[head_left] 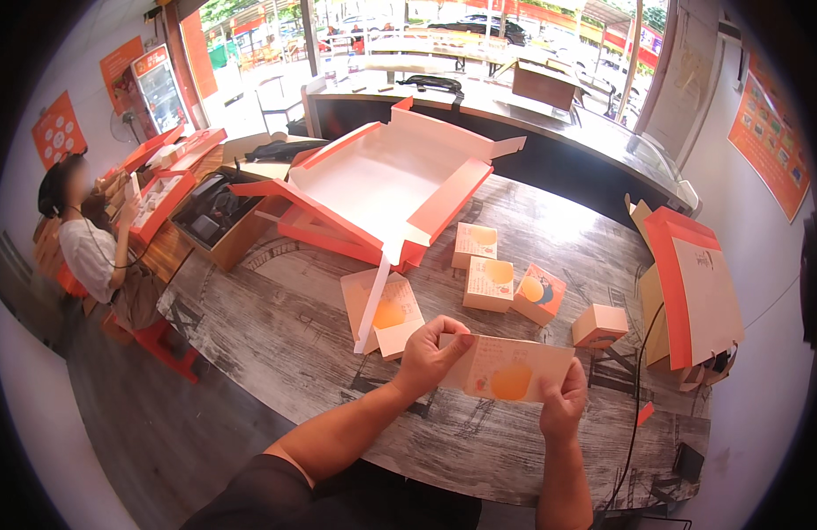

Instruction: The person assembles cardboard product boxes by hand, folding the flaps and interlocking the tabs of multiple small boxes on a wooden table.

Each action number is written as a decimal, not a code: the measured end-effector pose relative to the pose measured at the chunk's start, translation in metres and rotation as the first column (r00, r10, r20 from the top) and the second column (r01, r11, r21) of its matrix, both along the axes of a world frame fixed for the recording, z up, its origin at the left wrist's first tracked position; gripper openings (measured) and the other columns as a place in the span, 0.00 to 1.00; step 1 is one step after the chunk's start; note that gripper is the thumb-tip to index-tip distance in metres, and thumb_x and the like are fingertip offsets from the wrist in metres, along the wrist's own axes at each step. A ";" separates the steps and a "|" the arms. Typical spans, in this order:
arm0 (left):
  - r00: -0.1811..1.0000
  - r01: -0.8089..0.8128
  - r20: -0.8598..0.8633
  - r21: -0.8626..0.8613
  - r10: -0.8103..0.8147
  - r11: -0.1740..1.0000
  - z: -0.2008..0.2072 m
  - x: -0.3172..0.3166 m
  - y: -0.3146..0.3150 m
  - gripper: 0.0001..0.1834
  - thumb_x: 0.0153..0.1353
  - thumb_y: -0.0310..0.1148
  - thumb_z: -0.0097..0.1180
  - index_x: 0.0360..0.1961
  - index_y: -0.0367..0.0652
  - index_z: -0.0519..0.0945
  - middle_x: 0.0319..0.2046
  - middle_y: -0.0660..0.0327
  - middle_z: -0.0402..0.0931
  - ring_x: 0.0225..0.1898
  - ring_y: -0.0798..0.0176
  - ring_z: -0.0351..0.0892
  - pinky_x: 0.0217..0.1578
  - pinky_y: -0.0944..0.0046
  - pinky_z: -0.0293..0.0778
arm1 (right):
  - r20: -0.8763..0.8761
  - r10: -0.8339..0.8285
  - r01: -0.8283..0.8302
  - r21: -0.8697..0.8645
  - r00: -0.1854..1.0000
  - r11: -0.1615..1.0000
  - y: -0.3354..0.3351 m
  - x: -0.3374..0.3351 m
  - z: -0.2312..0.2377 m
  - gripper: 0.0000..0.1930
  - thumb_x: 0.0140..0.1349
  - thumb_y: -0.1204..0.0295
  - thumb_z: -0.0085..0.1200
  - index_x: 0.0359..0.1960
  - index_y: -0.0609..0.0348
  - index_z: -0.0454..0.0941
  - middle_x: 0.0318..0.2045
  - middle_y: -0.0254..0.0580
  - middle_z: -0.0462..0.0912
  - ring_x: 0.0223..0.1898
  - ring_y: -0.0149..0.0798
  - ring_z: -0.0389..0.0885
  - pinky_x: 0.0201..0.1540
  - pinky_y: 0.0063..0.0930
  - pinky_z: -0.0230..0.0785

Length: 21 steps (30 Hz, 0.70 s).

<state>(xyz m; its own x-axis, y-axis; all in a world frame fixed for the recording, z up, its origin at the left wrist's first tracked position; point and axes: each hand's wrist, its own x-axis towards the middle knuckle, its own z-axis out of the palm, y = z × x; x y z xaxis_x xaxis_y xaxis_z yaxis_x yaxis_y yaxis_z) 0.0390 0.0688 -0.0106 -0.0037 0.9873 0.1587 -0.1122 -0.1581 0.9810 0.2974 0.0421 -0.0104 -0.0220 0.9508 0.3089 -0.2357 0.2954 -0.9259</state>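
Here, the left fingers (449,328) and right fingers (575,378) pinch a flattened carton (509,369) by opposite ends.

The flat cream cardboard carton with a round yellow print (507,369) hides its far side and some fingers of the bare right hand (563,402), its fine lettering is too small to read, and the bare right forearm (563,486) is cut off by the lower edge. The large open orange-and-white cardboard box (373,190) covers most of the orange box beneath it (307,231). The head of the white-shirted co-worker (90,252) is blurred, the black things (216,208) in the brown cardboard box (241,245) blend together, and a dark object on the right wall (813,283) is cut by the round black rim.
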 end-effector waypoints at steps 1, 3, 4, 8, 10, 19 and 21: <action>1.000 0.013 0.008 -0.049 -0.012 0.999 0.003 -0.001 -0.001 0.17 0.66 0.44 0.68 0.43 0.41 0.80 0.38 0.66 0.81 0.42 0.75 0.77 0.44 0.71 0.75 | -0.004 -0.017 0.017 0.022 1.000 1.000 0.002 0.001 -0.002 0.13 0.67 0.77 0.57 0.53 0.62 0.75 0.46 0.34 0.82 0.47 0.23 0.78 0.52 0.20 0.69; 0.997 0.038 -0.072 0.031 -0.036 0.999 0.001 0.001 -0.001 0.19 0.63 0.42 0.71 0.46 0.41 0.80 0.41 0.65 0.80 0.44 0.74 0.77 0.46 0.70 0.75 | -0.058 -0.020 0.020 -0.003 0.998 1.000 0.002 0.000 0.000 0.13 0.68 0.77 0.56 0.52 0.62 0.74 0.49 0.37 0.82 0.50 0.25 0.77 0.55 0.21 0.68; 0.993 0.053 -0.113 0.070 -0.045 0.996 0.001 0.001 -0.001 0.21 0.62 0.42 0.73 0.48 0.41 0.79 0.43 0.65 0.80 0.46 0.74 0.77 0.47 0.70 0.75 | -0.085 -0.022 0.020 -0.016 0.996 1.000 0.002 -0.002 0.003 0.12 0.68 0.77 0.55 0.52 0.62 0.74 0.51 0.39 0.82 0.51 0.25 0.77 0.57 0.22 0.68; 0.979 0.188 -0.102 0.083 -0.179 0.979 -0.002 0.002 -0.001 0.27 0.58 0.37 0.76 0.55 0.42 0.77 0.49 0.63 0.78 0.49 0.70 0.78 0.52 0.67 0.75 | -0.125 -0.039 0.031 -0.059 0.991 0.998 0.000 -0.011 0.017 0.12 0.69 0.78 0.53 0.52 0.62 0.72 0.62 0.48 0.77 0.58 0.31 0.75 0.64 0.29 0.65; 0.968 0.216 -0.162 0.141 -0.193 0.966 -0.006 0.001 0.001 0.31 0.56 0.36 0.77 0.58 0.43 0.75 0.50 0.62 0.77 0.50 0.67 0.78 0.53 0.65 0.75 | -0.111 -0.019 0.014 -0.050 0.994 0.999 0.003 -0.005 0.011 0.14 0.70 0.77 0.51 0.55 0.62 0.71 0.67 0.52 0.74 0.63 0.35 0.73 0.68 0.35 0.64; 0.921 0.304 -0.303 0.158 -0.247 0.939 0.013 0.000 -0.007 0.51 0.51 0.31 0.78 0.73 0.51 0.61 0.50 0.57 0.78 0.53 0.58 0.80 0.54 0.59 0.76 | -0.119 -0.077 0.076 -0.007 0.990 0.997 0.005 -0.006 0.010 0.12 0.72 0.76 0.52 0.55 0.62 0.71 0.64 0.50 0.77 0.60 0.34 0.75 0.66 0.34 0.65; 0.920 0.304 -0.308 0.168 -0.243 0.938 0.013 -0.001 -0.006 0.52 0.50 0.30 0.78 0.74 0.51 0.60 0.51 0.57 0.78 0.53 0.58 0.80 0.54 0.59 0.76 | -0.113 -0.082 0.084 0.007 0.990 0.996 0.006 -0.007 0.010 0.12 0.72 0.75 0.52 0.55 0.61 0.71 0.63 0.49 0.77 0.60 0.34 0.75 0.65 0.33 0.65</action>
<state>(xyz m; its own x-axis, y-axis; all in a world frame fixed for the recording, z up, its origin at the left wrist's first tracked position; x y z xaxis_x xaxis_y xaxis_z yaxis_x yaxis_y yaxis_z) 0.0380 0.0631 0.0021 0.3359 0.8875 0.3153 0.0926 -0.3643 0.9267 0.2907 0.0478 0.0001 0.0926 0.9441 0.3165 -0.3127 0.3293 -0.8909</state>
